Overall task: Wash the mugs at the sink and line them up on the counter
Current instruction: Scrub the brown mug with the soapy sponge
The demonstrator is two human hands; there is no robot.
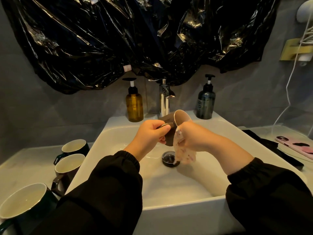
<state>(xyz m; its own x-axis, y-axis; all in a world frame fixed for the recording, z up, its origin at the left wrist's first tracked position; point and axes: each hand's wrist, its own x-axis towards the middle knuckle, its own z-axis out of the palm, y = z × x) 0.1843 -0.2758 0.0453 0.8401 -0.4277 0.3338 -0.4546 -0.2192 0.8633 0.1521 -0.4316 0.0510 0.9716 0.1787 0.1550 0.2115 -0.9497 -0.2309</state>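
Washing was in hand: the left hand [149,134] clenched the handle of the mug [182,117], tilted above the sink [169,192], while the right hand [192,138] grasped a cloth [185,155] at its rim. Next, probably, a rinse — then a steady set-down beside the three mugs [69,164] on the desk [28,163].

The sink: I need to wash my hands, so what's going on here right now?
A person in black sleeves is washing a dark mug with a pale inside over the white sink. The left hand grips its handle, tilting it sideways. The right hand holds a pale speckled cloth against its rim. Three more dark mugs stand upright in a row on the white counter to the left.
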